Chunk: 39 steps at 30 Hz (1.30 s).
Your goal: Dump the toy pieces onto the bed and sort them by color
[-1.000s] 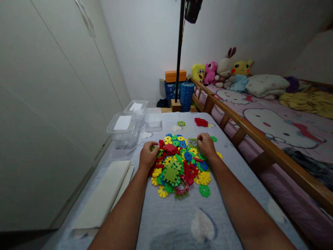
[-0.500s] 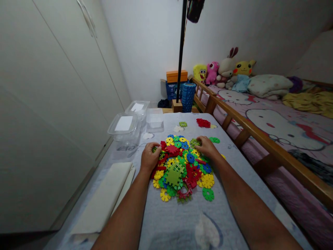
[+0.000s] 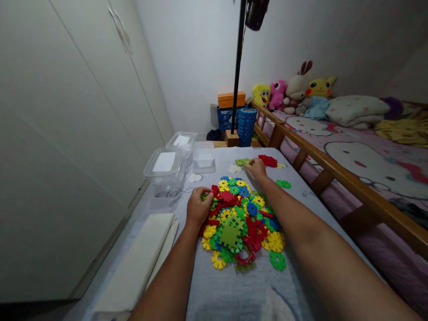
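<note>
A heap of coloured plastic gear-shaped discs (image 3: 242, 220), red, yellow, green and blue, lies on a grey cloth-covered table (image 3: 234, 290). My left hand (image 3: 199, 207) rests at the heap's left edge, fingers curled round a small green piece. My right hand (image 3: 257, 168) is stretched out to the far end of the table, fingers pinched on a green disc next to a small group of green discs (image 3: 241, 162). Beside them lie a red cluster (image 3: 268, 160) and a white disc (image 3: 234, 168). A lone green disc (image 3: 283, 183) lies to the right.
Clear plastic tubs with lids (image 3: 166, 166) and an open tub (image 3: 204, 156) stand at the table's far left. A folded white cloth (image 3: 140, 258) lies at the left edge. White wardrobe doors (image 3: 67, 111) rise on the left. A wooden bed rail (image 3: 334, 178), plush toys (image 3: 294, 89) and a black pole (image 3: 238, 67) are on the right and at the back.
My right hand left the heap with a green disc and reached forward to the small green group at the far end. My left hand stayed at the heap's left edge.
</note>
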Each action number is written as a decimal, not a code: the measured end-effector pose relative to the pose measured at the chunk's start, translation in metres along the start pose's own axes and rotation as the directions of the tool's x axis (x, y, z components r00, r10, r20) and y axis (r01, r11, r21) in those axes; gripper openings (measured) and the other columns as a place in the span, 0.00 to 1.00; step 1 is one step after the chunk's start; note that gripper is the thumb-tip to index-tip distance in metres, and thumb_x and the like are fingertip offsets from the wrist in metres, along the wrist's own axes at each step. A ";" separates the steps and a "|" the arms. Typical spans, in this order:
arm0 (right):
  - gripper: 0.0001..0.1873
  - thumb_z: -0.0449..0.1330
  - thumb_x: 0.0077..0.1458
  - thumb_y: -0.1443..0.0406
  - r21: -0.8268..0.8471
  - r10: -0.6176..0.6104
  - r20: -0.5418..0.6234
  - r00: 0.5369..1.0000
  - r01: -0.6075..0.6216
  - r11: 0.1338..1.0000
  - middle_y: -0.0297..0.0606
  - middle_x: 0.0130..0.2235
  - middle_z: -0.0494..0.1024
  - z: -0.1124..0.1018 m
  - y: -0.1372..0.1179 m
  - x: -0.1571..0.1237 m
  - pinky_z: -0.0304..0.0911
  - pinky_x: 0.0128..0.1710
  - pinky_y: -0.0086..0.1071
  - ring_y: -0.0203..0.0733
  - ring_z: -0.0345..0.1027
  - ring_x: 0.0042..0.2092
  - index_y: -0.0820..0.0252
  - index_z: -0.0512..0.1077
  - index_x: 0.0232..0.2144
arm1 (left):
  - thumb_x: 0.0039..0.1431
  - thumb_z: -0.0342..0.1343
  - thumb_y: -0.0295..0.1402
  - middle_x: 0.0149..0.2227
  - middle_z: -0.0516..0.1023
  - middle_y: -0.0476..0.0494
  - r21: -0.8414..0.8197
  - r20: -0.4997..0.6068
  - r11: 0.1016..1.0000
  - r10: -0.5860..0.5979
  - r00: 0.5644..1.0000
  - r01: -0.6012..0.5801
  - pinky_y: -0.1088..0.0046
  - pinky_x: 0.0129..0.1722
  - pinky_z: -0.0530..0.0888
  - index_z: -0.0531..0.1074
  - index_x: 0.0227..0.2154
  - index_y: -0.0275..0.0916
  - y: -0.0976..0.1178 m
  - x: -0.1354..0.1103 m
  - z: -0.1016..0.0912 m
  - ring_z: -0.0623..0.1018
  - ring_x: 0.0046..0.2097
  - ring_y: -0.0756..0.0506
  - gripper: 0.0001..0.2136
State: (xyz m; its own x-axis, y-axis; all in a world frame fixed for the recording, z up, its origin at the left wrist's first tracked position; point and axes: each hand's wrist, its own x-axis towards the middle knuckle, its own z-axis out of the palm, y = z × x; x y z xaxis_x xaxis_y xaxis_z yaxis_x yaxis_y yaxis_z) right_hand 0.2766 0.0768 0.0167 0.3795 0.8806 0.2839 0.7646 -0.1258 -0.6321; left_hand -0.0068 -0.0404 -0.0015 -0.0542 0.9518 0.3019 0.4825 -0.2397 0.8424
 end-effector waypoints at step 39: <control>0.05 0.63 0.34 0.70 0.056 -0.039 0.627 0.778 0.006 0.998 0.29 0.21 0.75 -0.097 0.020 -0.082 0.56 0.25 0.28 0.36 0.64 0.25 0.58 0.74 0.21 | 0.55 0.57 0.36 0.39 0.78 0.44 0.021 -0.005 1.000 -0.006 1.000 0.006 0.63 0.53 0.72 0.76 0.32 0.42 0.004 -0.001 -0.001 0.77 0.45 0.42 0.06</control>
State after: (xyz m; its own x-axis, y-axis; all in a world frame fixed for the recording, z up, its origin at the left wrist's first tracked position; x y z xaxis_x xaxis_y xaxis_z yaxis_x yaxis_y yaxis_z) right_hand 0.3111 -0.0428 0.0512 -0.0616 0.9765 -0.2066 0.7365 -0.0952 -0.6698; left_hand -0.0055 -0.0428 0.0020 -0.0612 0.9524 0.2986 0.5007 -0.2296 0.8346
